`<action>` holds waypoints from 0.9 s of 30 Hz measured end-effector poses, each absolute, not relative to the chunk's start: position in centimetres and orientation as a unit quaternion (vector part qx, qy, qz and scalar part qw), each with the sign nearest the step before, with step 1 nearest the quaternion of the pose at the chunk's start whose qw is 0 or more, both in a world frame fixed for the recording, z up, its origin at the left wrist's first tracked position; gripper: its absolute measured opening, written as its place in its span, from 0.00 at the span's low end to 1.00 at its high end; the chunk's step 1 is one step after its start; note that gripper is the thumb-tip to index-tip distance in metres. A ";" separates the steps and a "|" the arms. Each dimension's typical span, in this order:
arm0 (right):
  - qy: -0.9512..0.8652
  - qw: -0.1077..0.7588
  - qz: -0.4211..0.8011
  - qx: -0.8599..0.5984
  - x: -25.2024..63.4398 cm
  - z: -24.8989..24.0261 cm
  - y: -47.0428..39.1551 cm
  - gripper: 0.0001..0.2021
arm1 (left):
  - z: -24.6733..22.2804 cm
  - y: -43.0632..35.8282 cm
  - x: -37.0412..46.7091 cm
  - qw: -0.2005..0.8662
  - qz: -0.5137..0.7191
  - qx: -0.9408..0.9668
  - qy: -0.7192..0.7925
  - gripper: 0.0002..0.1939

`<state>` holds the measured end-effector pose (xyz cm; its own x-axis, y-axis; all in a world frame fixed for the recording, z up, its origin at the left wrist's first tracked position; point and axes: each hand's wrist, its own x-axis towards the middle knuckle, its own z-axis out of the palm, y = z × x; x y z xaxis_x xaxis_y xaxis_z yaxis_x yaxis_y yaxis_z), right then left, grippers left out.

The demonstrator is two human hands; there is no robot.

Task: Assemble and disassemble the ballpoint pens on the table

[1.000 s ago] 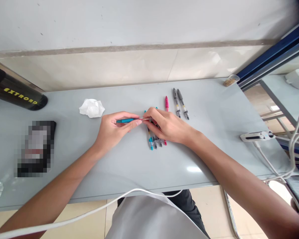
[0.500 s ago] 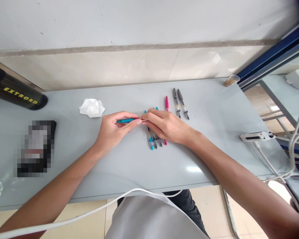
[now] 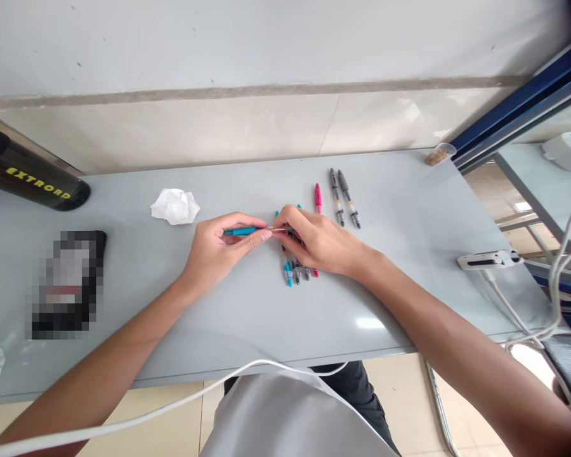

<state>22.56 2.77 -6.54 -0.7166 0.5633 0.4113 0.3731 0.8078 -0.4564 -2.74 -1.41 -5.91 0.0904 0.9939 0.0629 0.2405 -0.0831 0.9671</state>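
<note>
A blue pen (image 3: 242, 231) lies sideways between my two hands, above the table. My left hand (image 3: 212, 251) is closed round its blue barrel, thumb and fingertips at the inner end. With thumb and forefinger, my right hand (image 3: 321, 241) pinches the thin part of the pen that sticks out of the barrel; a dark piece shows at its fingers. Under the right hand lie several pens, among them a blue-tipped one (image 3: 287, 273), partly covered. Just beyond it are a pink pen (image 3: 318, 195) and two grey pens (image 3: 337, 200).
On the grey table (image 3: 228, 317) are a crumpled white tissue (image 3: 175, 206), a dark bottle (image 3: 33, 171), and a pixelated dark object (image 3: 69, 285). A small clear cup (image 3: 440, 154) stands at the back right, a white device (image 3: 489, 260) with cables at the right.
My right hand's fingers have opened a little and shifted, so more of the thin part and a dark piece show between them. The left hand stays in place.
</note>
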 end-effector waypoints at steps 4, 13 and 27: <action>-0.921 0.267 0.153 -0.238 22.5 -6.5 2.9 0.07 | -5.9 -1.5 -2.8 0.437 0.430 0.597 0.517 0.19; -0.920 0.266 0.152 -0.245 22.7 -6.4 2.8 0.07 | -5.7 -1.5 -2.7 0.437 0.435 0.592 0.519 0.20; -0.928 0.272 0.121 -0.225 22.9 -6.7 3.3 0.10 | -5.8 -1.5 -2.7 0.439 0.430 0.595 0.518 0.18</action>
<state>22.88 3.32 -6.68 -0.7504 0.4836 0.4506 0.3519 0.8693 -0.3471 -2.72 -1.52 -5.76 0.0932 0.9940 0.0574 0.2381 -0.0782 0.9681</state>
